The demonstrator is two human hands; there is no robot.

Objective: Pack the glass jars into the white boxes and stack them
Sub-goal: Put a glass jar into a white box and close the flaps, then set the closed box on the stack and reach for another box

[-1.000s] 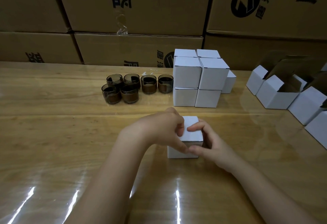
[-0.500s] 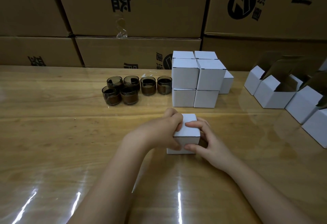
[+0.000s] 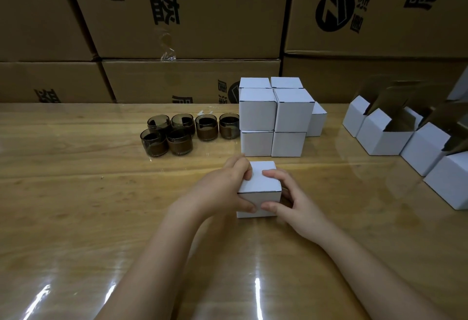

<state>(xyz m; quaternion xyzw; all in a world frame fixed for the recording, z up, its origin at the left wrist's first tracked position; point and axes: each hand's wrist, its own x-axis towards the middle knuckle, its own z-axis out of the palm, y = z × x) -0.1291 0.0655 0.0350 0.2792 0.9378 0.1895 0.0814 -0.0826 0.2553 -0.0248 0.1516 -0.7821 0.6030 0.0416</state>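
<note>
Glossy wooden table [image 3: 76,205], hands gripping matte white box [image 3: 260,183]

The box [image 3: 260,188] between the hands is plain white, like the stacked boxes [image 3: 274,117] behind it; the open boxes [image 3: 385,140] at the right are white outside and brown cardboard inside. The jars [image 3: 190,131] are dark smoky glass with a brown band around the lower part. The table [image 3: 76,193] is honey-coloured wood with streaky grain under a glossy sheen with white glints, and the cartons [image 3: 190,11] behind are tan with black printed characters and a round black logo.
</note>
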